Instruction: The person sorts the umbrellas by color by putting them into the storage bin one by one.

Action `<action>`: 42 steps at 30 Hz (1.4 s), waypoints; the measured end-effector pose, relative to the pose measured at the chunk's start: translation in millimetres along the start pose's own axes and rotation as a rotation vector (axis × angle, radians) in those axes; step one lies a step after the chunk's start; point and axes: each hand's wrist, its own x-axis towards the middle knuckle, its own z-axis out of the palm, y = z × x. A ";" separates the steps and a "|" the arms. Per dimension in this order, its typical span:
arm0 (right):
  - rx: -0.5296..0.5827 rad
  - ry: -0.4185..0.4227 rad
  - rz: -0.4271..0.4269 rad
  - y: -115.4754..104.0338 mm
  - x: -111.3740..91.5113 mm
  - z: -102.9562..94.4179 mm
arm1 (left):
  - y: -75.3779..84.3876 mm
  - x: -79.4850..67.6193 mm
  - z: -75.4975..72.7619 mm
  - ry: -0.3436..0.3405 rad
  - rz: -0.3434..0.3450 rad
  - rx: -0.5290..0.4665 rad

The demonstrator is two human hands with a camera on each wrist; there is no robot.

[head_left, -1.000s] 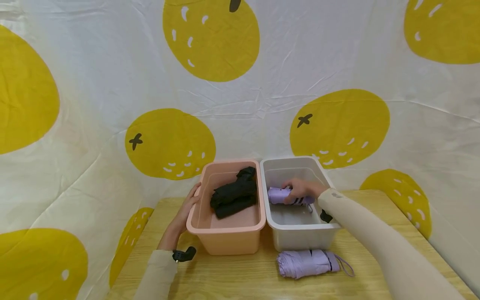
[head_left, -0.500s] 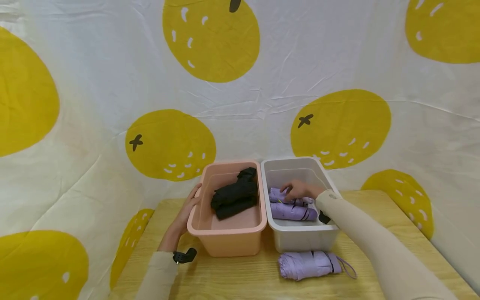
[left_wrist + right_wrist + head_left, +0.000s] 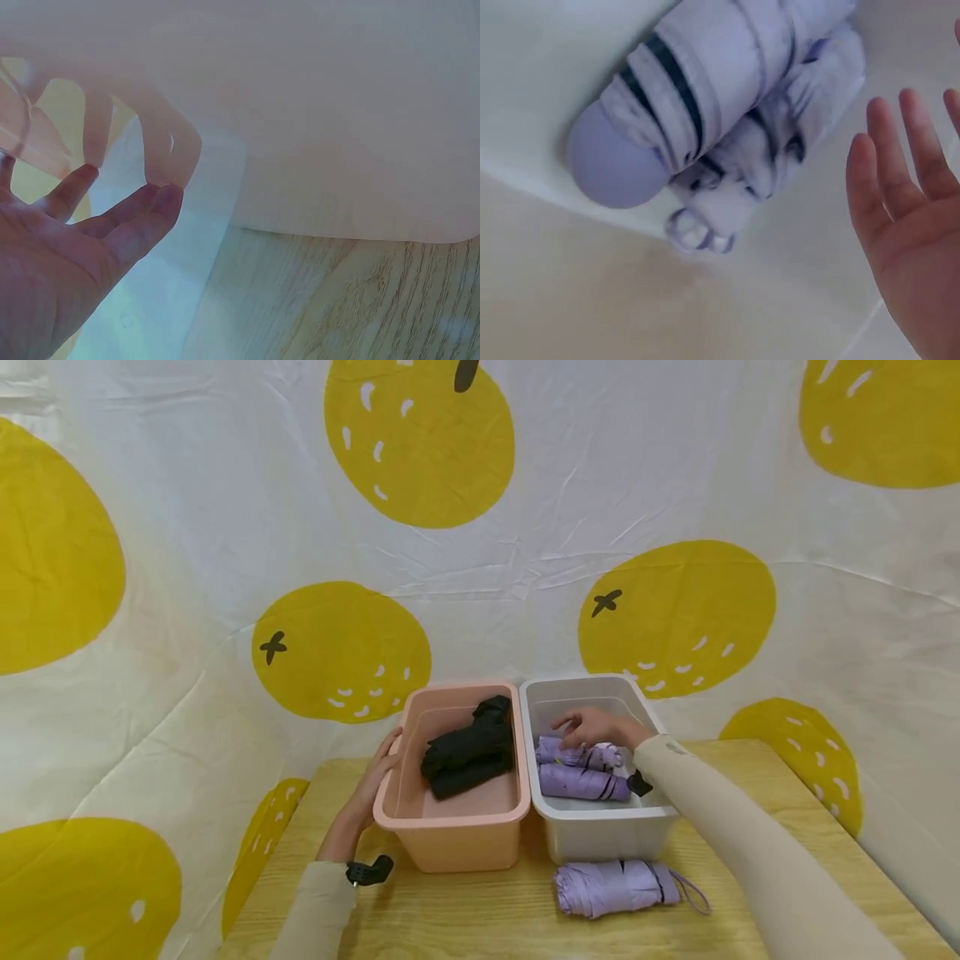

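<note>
My left hand rests against the outer left side of a pink bin. In the left wrist view the fingers of that hand touch the bin's wall. Inside the grey bin, my right hand hovers over two folded purple umbrellas, holding nothing. The front umbrella lies alongside the back umbrella, which the hand partly covers. In the right wrist view the hand has its fingers extended, apart from the front umbrella and the back umbrella.
Black folded fabric bundles lie in the pink bin. Another folded purple umbrella with a wrist loop lies on the wooden table before the grey bin. A white curtain with yellow fruit prints hangs behind.
My right hand has let go of a purple umbrella, leaving it at the front of the grey bin beside another, and has moved slightly back. The left hand stays against the pink bin.
</note>
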 end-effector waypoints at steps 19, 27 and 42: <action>-0.089 0.186 -0.365 -113.7 -83.0 -36.6 | -8.9 -8.3 1.5 -0.001 -0.022 -0.050; -0.157 0.215 -0.488 -163.3 -167.8 -20.6 | -14.1 -13.5 1.0 -0.001 -0.028 -0.049; -0.461 0.304 -0.652 -111.3 -218.2 39.0 | 2.5 2.6 5.7 0.056 -0.008 -0.027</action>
